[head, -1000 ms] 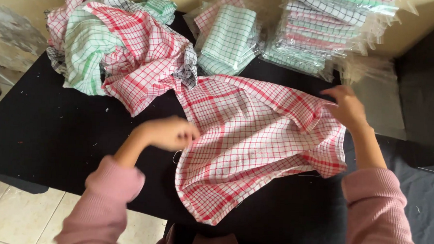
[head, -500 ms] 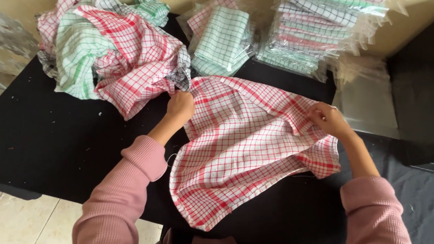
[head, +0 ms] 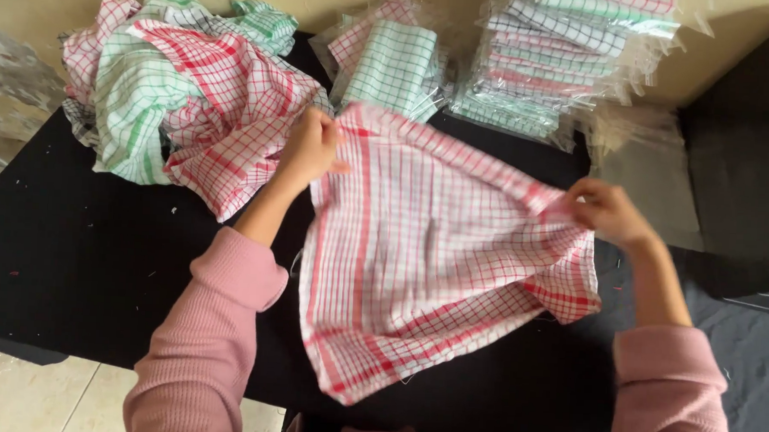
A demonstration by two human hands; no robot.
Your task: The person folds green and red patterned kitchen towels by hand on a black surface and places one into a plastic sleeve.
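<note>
Across the black table [head: 80,263] in front of you lies everything you work with, so take it from the biggest thing down. At the far left sits the loose heap of checked cloths [head: 182,95], red and green mixed, crumpled and touching the cloth you hold. At the far edge stands the stack of bagged cloths [head: 564,60] in clear plastic, with a smaller bagged pair [head: 391,61] just beside it, and a dark panel [head: 742,154] leans at the right.

Now the red-and-white checked cloth [head: 434,261]: it is spread between your hands, its far edge lifted off the table, its near corner draped toward you over the table's edge. Your left hand [head: 310,148] is clenched on the far left corner, fingers pinching the hem. Your right hand [head: 605,213] pinches the far right edge, where the fabric bunches into folds.

To do this well, I judge you want both pinches right at the corners, so the far edge runs taut and straight between them. The right side looks gathered; slide those fingers along the hem until the bunching flattens. Keep the cloth away from the heap so nothing snags, and let the near corner hang freely.
</note>
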